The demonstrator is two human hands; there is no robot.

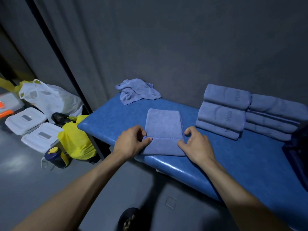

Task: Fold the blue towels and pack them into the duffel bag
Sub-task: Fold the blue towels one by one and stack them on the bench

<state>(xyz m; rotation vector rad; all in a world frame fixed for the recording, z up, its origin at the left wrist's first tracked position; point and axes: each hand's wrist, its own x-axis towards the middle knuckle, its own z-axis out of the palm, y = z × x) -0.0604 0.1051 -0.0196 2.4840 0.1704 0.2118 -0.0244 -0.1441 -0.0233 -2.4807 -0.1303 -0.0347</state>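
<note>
A half-folded blue towel (164, 129) lies flat on the blue padded bench (233, 164), its near part folded over. My left hand (131, 141) pinches the towel's left edge at the fold line between thumb and curled fingers. My right hand (195, 144) pinches the right edge at the same fold. A crumpled blue towel (137, 90) lies at the bench's far left against the wall. Two stacks of folded blue towels (223, 112) (275, 117) stand on the right. A dark duffel bag (298, 155) shows partly at the right edge.
On the floor to the left stand white lidded boxes (35, 129), a white plastic bag (48, 97), a yellow bag (76, 140) and a dark bottle with a yellow cap (55, 156). A grey curtain hangs behind the bench. A foot in a sandal (129, 220) shows below.
</note>
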